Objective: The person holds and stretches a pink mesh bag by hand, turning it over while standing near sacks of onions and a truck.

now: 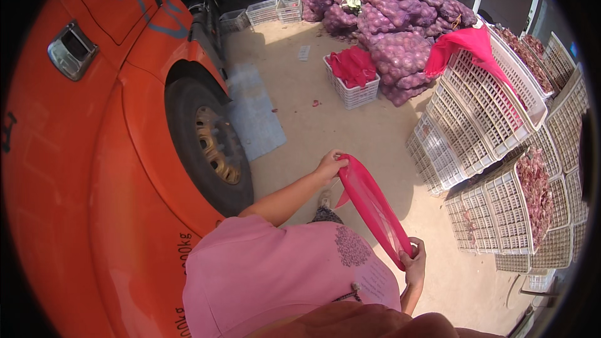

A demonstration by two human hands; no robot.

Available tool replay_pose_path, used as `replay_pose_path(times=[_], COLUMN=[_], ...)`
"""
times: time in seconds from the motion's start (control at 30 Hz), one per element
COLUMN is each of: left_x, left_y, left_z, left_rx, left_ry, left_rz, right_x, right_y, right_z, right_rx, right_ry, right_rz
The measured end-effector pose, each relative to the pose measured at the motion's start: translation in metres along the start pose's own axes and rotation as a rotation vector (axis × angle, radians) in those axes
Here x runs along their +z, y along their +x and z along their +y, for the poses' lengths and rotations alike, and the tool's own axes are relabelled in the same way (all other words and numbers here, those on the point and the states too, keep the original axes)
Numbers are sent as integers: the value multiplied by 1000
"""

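Observation:
A bright pink mesh bag point(372, 208) is stretched between my two hands in front of my body. My left hand point(330, 166) pinches its far end, fingers closed on the cloth. At the near end, my right hand point(414, 261) grips the rim with the thumb against the mesh. The bag hangs slack and looks flat, with a loose strip dangling below my left hand. Farther off, a white plastic crate point(355, 95) holds a heap of red-pink mesh bags point(352, 66), apart from both hands.
An orange truck point(94, 169) with a large wheel point(206, 141) stands close on my left. Purple net sacks of onions point(400, 56) are piled ahead. Stacked white crates point(466, 106) line the right, one draped with pink mesh point(466, 42). A pale blue sheet point(253, 112) lies beside the wheel.

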State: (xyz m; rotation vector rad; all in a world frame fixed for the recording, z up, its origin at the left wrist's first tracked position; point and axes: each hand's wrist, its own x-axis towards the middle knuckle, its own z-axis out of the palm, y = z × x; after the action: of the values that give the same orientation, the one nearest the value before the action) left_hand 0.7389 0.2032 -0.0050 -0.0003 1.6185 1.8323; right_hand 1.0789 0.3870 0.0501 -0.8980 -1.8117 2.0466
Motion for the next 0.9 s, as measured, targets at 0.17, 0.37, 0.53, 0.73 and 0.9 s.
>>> replay_pose_path(times=[0.17,0.37,0.53,0.73,0.9], left_x=[7,25,23,13,15], left_y=[-1,-44,-31,0,14], left_z=[2,5,16,26,15], left_rx=[-162,-395,-264,-41,32], left_ry=[-289,228,-732,-122,252], left_rz=[-405,-1096,-941,-472,-99], right_x=[-53,-90,-61,-24,-33], right_y=[30,36,13,12,18], right_z=[33,23,5,-22,-6], right_rx=[-245,-80,127,20,0], right_ry=[-326,673,656,413,-225], right_rz=[374,465,49,-95,140])
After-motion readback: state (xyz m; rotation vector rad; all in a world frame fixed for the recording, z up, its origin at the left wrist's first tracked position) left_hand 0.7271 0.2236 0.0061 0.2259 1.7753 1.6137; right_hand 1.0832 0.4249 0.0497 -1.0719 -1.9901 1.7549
